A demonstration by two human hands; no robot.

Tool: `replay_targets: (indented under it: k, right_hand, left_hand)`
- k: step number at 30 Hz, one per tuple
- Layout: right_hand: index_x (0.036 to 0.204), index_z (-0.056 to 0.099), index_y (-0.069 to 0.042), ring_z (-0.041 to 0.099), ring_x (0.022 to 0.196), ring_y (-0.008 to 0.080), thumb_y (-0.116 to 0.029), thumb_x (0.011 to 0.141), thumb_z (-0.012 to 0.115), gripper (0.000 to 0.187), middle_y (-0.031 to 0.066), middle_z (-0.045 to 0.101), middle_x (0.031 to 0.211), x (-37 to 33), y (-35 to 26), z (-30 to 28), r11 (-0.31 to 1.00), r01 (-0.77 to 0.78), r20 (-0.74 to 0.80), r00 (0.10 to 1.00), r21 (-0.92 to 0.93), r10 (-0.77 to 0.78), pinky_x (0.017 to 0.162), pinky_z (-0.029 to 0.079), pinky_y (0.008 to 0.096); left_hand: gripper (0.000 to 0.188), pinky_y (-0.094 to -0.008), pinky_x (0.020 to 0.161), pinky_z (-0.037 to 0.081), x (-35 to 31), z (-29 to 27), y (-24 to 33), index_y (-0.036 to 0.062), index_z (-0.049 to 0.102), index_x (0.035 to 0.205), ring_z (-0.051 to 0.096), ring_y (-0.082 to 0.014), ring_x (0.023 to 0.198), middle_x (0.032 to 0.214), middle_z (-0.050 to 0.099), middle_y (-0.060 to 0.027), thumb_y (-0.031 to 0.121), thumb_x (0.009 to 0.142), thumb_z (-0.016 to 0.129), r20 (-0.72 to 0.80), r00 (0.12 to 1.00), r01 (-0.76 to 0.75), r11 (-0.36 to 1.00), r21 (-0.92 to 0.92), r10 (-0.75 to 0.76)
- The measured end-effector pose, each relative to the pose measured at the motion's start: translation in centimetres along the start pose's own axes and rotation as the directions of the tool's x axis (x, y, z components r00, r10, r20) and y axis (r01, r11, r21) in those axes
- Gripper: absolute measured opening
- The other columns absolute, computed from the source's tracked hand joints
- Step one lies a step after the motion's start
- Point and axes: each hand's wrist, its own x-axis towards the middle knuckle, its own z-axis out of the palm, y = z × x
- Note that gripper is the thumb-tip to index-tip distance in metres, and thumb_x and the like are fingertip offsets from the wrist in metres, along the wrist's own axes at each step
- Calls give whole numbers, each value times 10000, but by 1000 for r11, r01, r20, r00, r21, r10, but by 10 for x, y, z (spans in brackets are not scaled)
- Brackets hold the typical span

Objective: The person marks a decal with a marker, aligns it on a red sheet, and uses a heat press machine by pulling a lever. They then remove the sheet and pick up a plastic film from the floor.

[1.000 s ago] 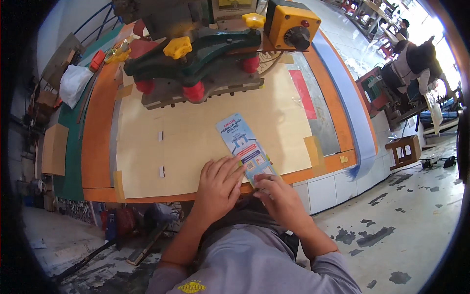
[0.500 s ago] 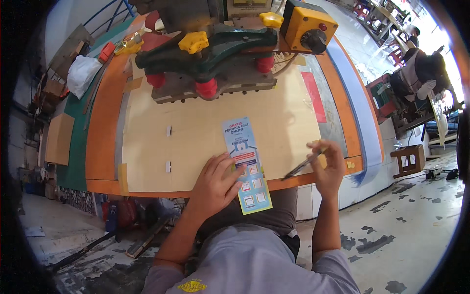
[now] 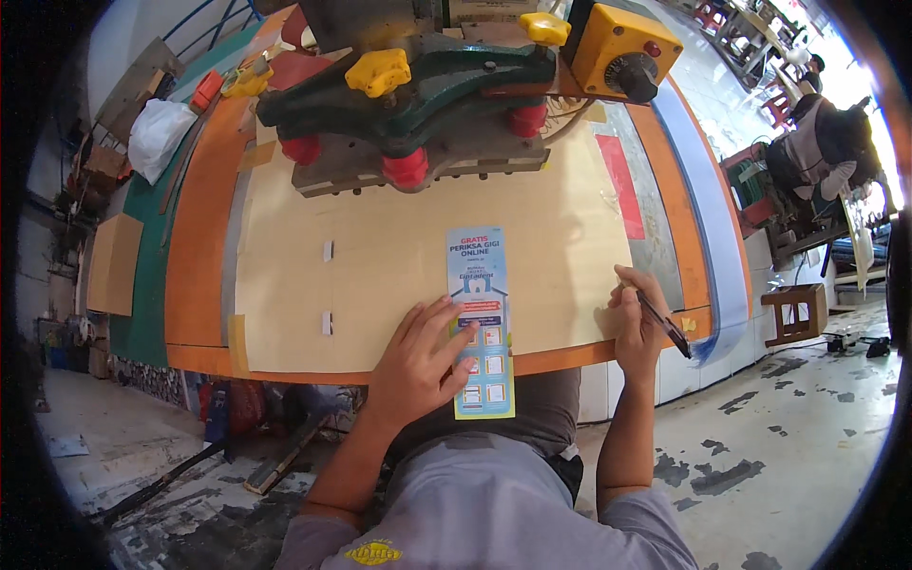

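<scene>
A long light-blue printed card [image 3: 481,256] lies on the cream board, its lower end reaching past the table's front edge. My left hand [image 3: 414,359] rests flat over the card's left side, fingers spread and touching it. To the right, my right hand [image 3: 636,328] is closed around a dark pen [image 3: 663,323], which slants down to the right near the table's edge. Two small white pieces, an upper one [image 3: 328,251] and a lower one [image 3: 327,323], sit on the board left of the card.
A dark green press head [image 3: 418,90] with yellow knobs and red feet spans the back. Beside it is a yellow control box [image 3: 627,55]. The cream board [image 3: 294,285] lies on an orange table [image 3: 195,294]. A white bag [image 3: 157,138] is at the left. Another person [image 3: 822,147] sits far right.
The pen has swung round in my right hand, from pointing lower left to pointing lower right. The card has turned nearly straight, its top moving right. My left hand has stayed on it.
</scene>
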Motion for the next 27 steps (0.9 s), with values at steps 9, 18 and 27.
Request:
replay_targets:
  k: [9,18,27]
  right_hand:
    - [1232,678,47,646,884,177,-38,1007,556,270,134,650,995,4,-2,2,997,24,-74,997,-68,-29,756,543,311]
    - [1198,682,31,618,822,139,-75,1000,591,242,93,660,922,3,-3,1,998,-54,4,999,-43,54,747,503,285]
    - [1124,702,20,600,833,119,-61,987,676,161,85,645,921,4,4,1,992,-33,-36,999,-119,29,764,487,271]
  left_hand:
    - [381,-527,1166,421,1,0,2,57,729,1246,553,-341,1381,1410,615,-170,270,931,719,-16,1000,-5,999,34,6]
    - [396,-518,1166,421,1,1,1,64,722,1261,557,-338,1378,1404,620,-164,279,928,719,-14,1000,-5,999,43,5]
    - [402,-520,1173,417,1,2,2,73,722,1262,558,-330,1378,1395,623,-156,296,927,720,-24,1000,10,999,37,-10]
